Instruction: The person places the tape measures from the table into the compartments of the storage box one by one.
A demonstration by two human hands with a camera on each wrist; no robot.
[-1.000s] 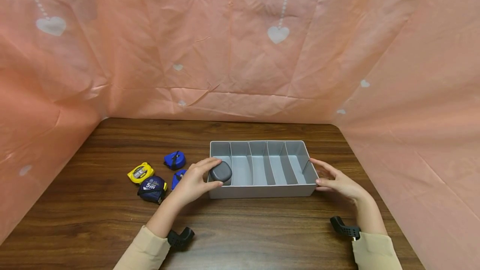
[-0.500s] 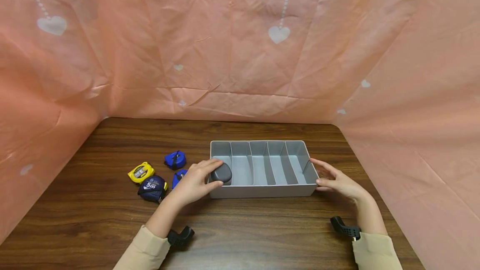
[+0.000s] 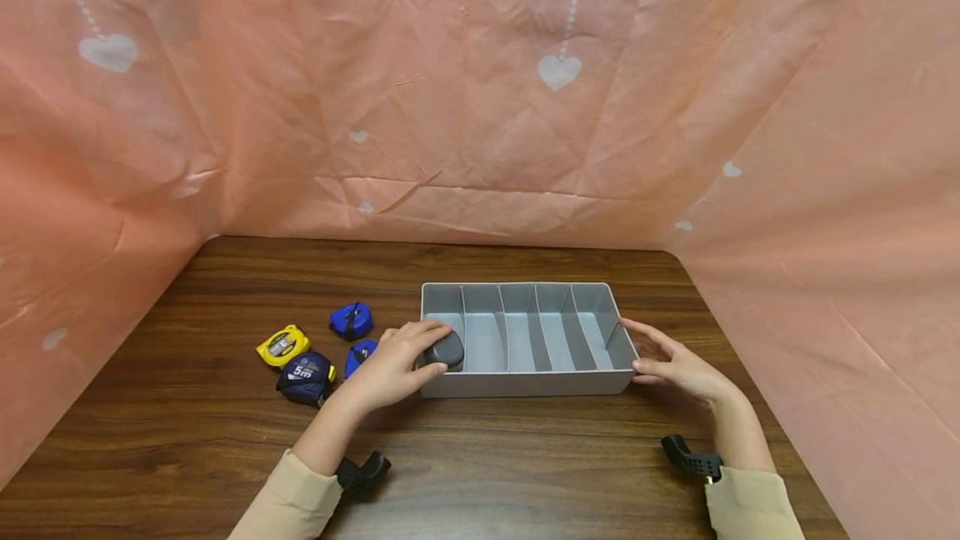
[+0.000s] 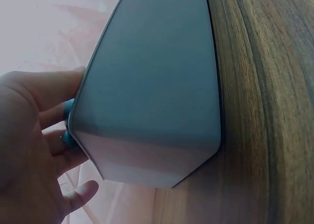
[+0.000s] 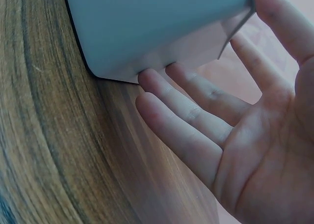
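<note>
My left hand (image 3: 397, 361) holds a rounded dark grey object (image 3: 447, 350) in the leftmost compartment of the grey divided box (image 3: 525, 384). Its exact kind is not plain; teal bits (image 4: 70, 140) show between the fingers in the left wrist view. Thumb and fingers lie on either side of it, by the box's left end. My right hand (image 3: 678, 367) touches the box's right end, with the index finger at the rim and the thumb at the front corner. In the right wrist view its other fingers (image 5: 191, 98) are nearly straight, two tips against the end wall (image 5: 196, 54).
Left of the box lie a yellow tape measure (image 3: 283, 346), a navy tape measure (image 3: 306, 377) and two blue ones, the farther blue tape measure (image 3: 351, 321) and the nearer blue tape measure (image 3: 360, 357), partly hidden by my left hand. Pink cloth (image 3: 465, 107) surrounds the wooden table (image 3: 525, 457).
The dark grey object has sunk slightly lower into the leftmost compartment, with my left fingers following it down. My right hand and the tape measures stay in place.
</note>
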